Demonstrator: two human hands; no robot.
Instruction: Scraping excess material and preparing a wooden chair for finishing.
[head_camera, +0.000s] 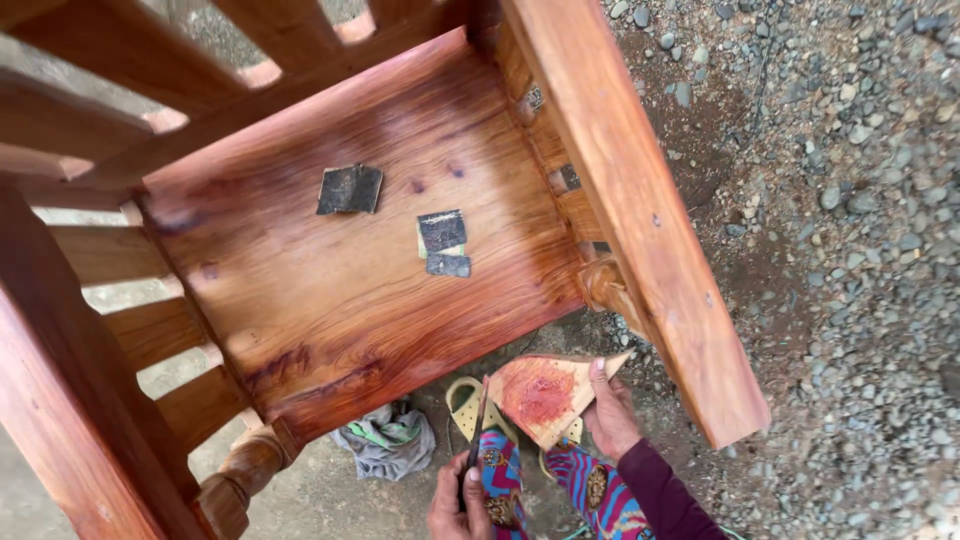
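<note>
head view, looking straight down: the right hand (612, 415) cradles a small wedge-shaped wooden offcut (548, 392) from below, fingers curled around its far edge, so that its flat face stays level and turned up, probably like a palette, since a mound of reddish paste (541, 397) sits in its middle. the left hand (460, 500) is closed on a thin dark-handled tool (477, 435), whose tip slants up toward the near edge of the offcut; whether it touches the wood i cannot tell. both hands work low, over a knee in bright patterned cloth (505, 478). just ahead stands the reddish-brown polished wooden armchair (350, 260), its seat carrying two worn dark sandpaper scraps (350, 189), laid flat, apart from each other, within arm's reach. a grey crumpled rag (388, 440) lies on the gravel ground (850, 250) beneath the seat's front edge, beside a yellow perforated sandal (463, 405).
</note>
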